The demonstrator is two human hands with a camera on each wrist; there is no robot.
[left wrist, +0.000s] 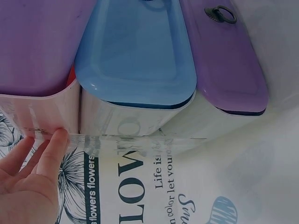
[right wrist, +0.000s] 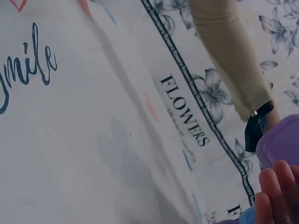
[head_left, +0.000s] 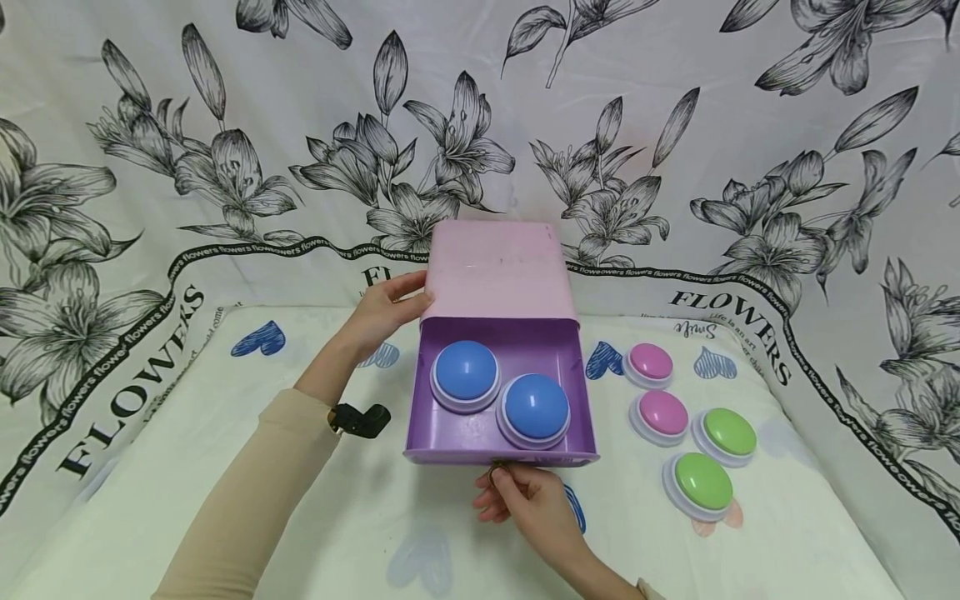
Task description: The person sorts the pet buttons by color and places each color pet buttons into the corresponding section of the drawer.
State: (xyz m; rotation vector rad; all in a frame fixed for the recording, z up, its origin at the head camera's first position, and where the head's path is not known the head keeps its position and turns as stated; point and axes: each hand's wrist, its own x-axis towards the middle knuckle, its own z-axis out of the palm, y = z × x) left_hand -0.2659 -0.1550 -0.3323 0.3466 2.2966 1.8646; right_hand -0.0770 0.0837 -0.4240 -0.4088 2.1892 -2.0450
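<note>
A pink drawer cabinet (head_left: pixel 498 271) stands on the bed sheet, its purple top drawer (head_left: pixel 517 335) pulled out toward me. Two blue dome-topped push buttons (head_left: pixel 467 371) with white bases sit inside that drawer. My left hand (head_left: pixel 386 312) rests against the cabinet's left side; in the left wrist view its fingertips (left wrist: pixel 58 135) touch the pink casing. Below the drawer's front edge, my right hand (head_left: pixel 536 504) pinches a small ring pull (head_left: pixel 497 472) between thumb and finger. Only part of the right hand shows in the right wrist view, beside the purple drawer front (right wrist: pixel 282 142).
Right of the cabinet lie two pink push buttons (head_left: pixel 651 362) and two green push buttons (head_left: pixel 703 481). The left wrist view shows a blue drawer front (left wrist: pixel 140 51) and another purple drawer front (left wrist: pixel 229 60) with a ring pull. A flower-printed cloth (head_left: pixel 337 67) hangs behind.
</note>
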